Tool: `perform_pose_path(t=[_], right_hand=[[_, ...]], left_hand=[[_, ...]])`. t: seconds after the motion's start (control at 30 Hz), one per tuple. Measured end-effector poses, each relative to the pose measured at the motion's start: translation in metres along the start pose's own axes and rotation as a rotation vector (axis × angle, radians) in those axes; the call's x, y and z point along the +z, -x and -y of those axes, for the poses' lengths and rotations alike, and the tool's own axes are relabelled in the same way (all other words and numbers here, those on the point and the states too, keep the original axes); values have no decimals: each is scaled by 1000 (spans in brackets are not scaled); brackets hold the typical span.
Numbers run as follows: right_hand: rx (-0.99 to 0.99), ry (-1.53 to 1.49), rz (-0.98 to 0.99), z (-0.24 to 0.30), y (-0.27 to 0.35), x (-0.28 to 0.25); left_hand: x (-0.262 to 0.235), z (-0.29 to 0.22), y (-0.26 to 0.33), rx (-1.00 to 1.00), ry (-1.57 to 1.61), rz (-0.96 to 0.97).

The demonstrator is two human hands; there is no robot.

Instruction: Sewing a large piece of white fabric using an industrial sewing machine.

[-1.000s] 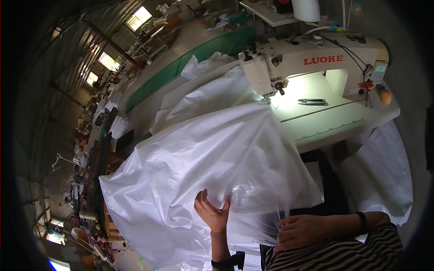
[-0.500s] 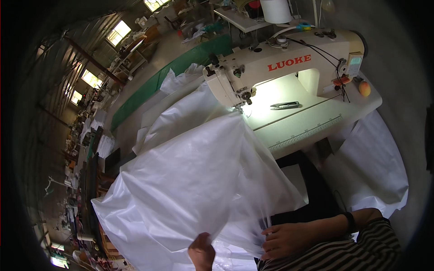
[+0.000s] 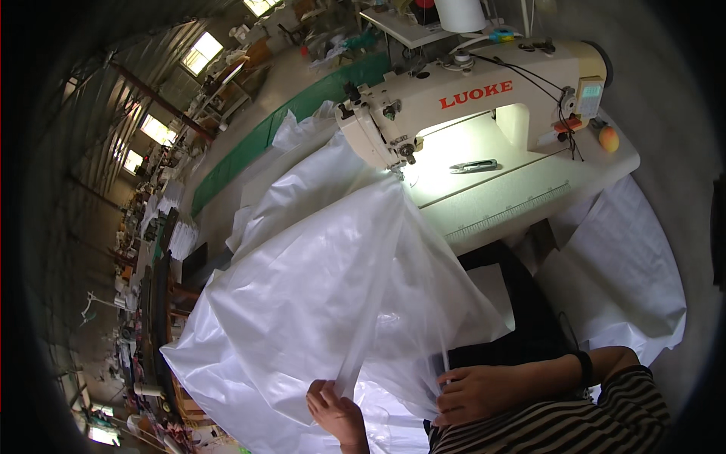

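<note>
A large white, shiny sheet (image 3: pixel 302 284) hangs from under the needle of a sewing machine (image 3: pixel 473 98) and spreads down toward me. My left hand (image 3: pixel 334 412) is closed on the sheet at the lower middle, and a narrow straight fold runs up from its fingers toward the needle. To the right, my right hand (image 3: pixel 475 393) has curled fingers on the sheet's right edge, close to my lap. The fingertips of this hand are partly hidden by the thin material.
Thread snips (image 3: pixel 473 166) lie on the lit machine bed (image 3: pixel 454 204). A yellow-orange egg-shaped object (image 3: pixel 609 139) sits at the bed's right end. More white sheeting (image 3: pixel 624 265) hangs at the right, below the table. A green strip (image 3: pixel 257 140) crosses the floor behind.
My left hand has shifted slightly left and turned, and the sheet between it and the needle is now drawn into a straighter fold. My right hand has hardly moved.
</note>
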State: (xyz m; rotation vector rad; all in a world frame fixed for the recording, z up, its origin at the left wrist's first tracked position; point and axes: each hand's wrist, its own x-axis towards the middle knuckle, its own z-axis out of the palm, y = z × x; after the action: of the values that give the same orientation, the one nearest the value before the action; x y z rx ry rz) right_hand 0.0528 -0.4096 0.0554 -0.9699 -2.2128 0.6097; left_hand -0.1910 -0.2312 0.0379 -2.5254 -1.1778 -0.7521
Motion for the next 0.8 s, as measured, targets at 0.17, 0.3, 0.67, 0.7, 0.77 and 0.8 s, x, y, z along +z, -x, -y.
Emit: perform_pose_path(t=[0.17,0.3,0.67,0.7,0.77,0.8], right_hand=[[-47,26,-12,-2,-6,8],[-58,38,-86,2,-6,11],[-372,364,-189,0,4,25],[-195,469,-168,5,17,20],[298,640,-596,4,47,2],[612,662,-561,-2,50,-20]], left_hand=[[-10,-52,-1,34,436,398],[-36,-71,-7,-68,827,803],[-4,-102,-2,-387,1309,1101],[0,-104,0,-212,1084,1076],[-12,-112,4,-88,960,945],[-19,-115,3,5,890,770]])
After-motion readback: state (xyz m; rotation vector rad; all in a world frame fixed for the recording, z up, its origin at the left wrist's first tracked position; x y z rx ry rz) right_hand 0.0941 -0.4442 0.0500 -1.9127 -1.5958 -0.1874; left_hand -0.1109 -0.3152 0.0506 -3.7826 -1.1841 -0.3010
